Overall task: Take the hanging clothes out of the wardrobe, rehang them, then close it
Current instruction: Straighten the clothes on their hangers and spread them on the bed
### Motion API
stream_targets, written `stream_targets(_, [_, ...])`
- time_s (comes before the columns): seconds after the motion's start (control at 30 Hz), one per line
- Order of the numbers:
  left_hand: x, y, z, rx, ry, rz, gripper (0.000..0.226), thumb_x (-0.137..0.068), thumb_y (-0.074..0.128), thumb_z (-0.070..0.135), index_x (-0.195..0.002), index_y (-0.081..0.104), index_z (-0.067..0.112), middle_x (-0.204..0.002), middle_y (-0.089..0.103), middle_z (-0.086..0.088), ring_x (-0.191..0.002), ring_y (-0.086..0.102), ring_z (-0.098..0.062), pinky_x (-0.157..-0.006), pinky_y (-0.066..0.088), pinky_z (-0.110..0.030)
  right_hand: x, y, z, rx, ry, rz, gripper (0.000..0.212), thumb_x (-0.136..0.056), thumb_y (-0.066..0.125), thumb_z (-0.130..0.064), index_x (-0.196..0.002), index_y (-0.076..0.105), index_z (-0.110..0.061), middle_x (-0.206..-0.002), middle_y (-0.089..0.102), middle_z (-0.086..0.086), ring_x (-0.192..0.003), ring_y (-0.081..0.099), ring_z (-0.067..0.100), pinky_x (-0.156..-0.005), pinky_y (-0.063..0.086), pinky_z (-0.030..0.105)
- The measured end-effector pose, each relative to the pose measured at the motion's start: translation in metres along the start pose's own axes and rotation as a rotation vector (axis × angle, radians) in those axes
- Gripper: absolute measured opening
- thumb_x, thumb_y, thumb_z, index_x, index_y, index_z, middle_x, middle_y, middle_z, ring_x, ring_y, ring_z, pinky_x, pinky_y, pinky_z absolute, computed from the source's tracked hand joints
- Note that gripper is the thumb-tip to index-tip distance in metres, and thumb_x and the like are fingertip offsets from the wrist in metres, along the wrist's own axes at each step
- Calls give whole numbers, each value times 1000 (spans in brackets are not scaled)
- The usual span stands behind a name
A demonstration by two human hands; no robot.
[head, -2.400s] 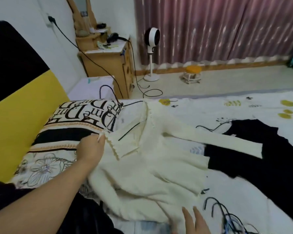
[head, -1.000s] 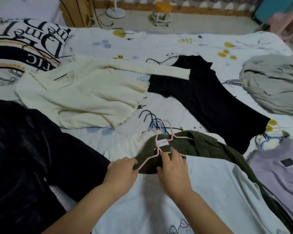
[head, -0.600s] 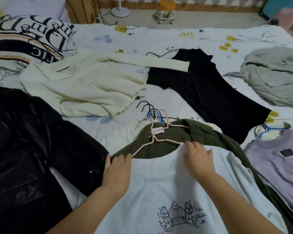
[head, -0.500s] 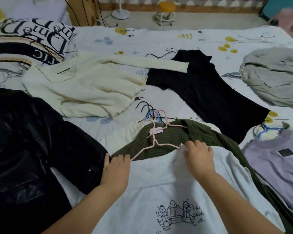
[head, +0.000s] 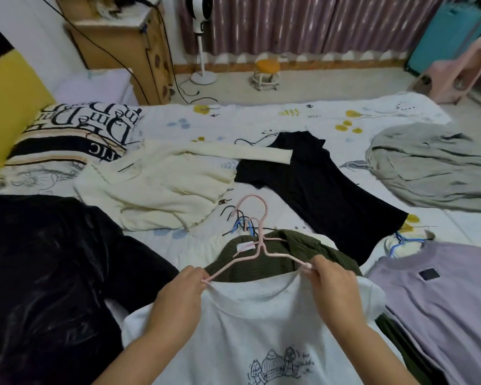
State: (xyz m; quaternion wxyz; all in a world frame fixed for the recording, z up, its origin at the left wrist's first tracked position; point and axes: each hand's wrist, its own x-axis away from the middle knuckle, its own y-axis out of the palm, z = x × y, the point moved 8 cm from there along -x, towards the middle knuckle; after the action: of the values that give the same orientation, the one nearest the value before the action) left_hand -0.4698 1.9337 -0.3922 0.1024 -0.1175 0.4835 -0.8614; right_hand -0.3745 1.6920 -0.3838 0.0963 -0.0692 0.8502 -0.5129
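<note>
Pink hanger crosswise between both hands, hook pointing away.

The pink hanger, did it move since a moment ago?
Yes. The pink hanger has lifted: its hook now stands clear above the olive green top, held at the shoulders by both hands.

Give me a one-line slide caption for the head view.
Both hands, left hand and right hand, grip a pink hanger inside a white T-shirt.

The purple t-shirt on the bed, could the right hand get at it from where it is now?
Probably yes, once freed: the purple t-shirt lies uncovered just beside the right hand, but that hand is pinching the pink hanger and white t-shirt.
</note>
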Motion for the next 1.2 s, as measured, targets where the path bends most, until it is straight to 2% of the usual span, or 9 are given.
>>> stream_targets(0.13, [19,-38,25,86,25,13,17,-95,48,16,-91,53,31,-84,49,14,-76,49,-4,-66,36,-14,17,-52,-18,-60,51,45,45,-87,61,-17,-59,29,-32,-54,35,-15,-59,35,16,-66,25,32])
stream_targets(0.27, [45,-66,47,169,32,-20,48,-92,54,20,-135,37,34,-92,49,11,-83,51,-7,-74,36,-15,43,-94,-29,-68,72,115,51,-84,65,-14,-57,27,-33,-53,35,-14,-57,35,18,-64,24,33])
stream_targets(0.33, [61,-81,57,174,71,-9,36,-91,57,22,-123,46,36,-87,50,12,-79,50,-3,-70,38,-15,62,-116,-35,-67,89,189,52,-83,66,-11,-58,26,-35,-53,34,-15,-58,33,16,-65,21,32])
stream_targets(0.4, [77,-95,67,125,128,-20,18,-90,57,25,-86,49,40,-80,50,14,-74,49,-1,-66,37,-13,83,-135,-43,-56,89,265,49,-83,65,-10,-60,30,-36,-56,37,-16,-59,34,14,-65,16,30])
stream_targets(0.5, [103,-116,77,86,186,-45,29,-87,61,30,-64,46,38,-68,55,11,-69,51,-3,-59,35,-15,120,-163,-54,-42,101,379,28,-82,64,-6,-66,50,-24,-59,50,-9,-59,45,20,-67,20,30])
stream_targets(0.73, [181,-167,104,163,320,9,27,-83,63,33,-57,55,31,-61,58,6,-63,52,-5,-56,33,-17,204,-235,-86,-56,70,551,10,-79,47,-21,-71,52,-22,-64,57,-2,-65,53,25,-66,15,27])
stream_targets(0.83, [209,-178,115,236,374,31,37,-82,67,24,-51,51,37,-63,59,26,-63,53,1,-56,34,-13,237,-259,-89,-40,85,604,10,-78,52,-17,-73,61,-15,-66,61,-1,-67,56,26,-67,15,26])
stream_targets(1.03, [264,-195,158,355,514,68,41,-78,73,11,-56,57,40,-71,64,18,-75,57,-1,-59,37,-9,307,-312,-86,-5,133,683,10,-80,65,-11,-72,63,-15,-64,50,-11,-61,50,18,-70,27,32])
stream_targets(1.2, [297,-203,205,344,604,78,37,-78,72,14,-56,57,41,-75,62,26,-79,56,0,-60,37,-9,348,-353,-68,-5,154,718,31,-78,71,-6,-69,51,-28,-62,45,-15,-60,43,13,-68,30,32])
